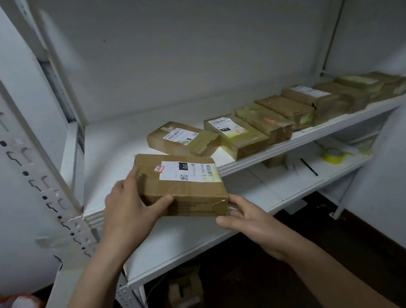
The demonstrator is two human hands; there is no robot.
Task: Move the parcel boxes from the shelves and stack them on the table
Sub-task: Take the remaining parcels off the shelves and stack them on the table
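Observation:
A brown taped parcel box (182, 183) with a white label sticks out past the front edge of the white shelf (112, 158). My left hand (130, 209) grips its left end, thumb across the front face. My right hand (248, 218) holds the lower right corner, fingers under the box. Behind it on the same shelf lies a row of several more brown parcel boxes, the nearest (182, 138) and another (236, 135) bearing labels, the rest (329, 100) running to the far right.
A perforated white upright post (31, 172) stands at the left. The lower shelf (287, 182) holds a yellow tape roll (333, 155), a black pen (309, 167) and a small box. Dark floor lies below, with a box (185, 291) under the rack.

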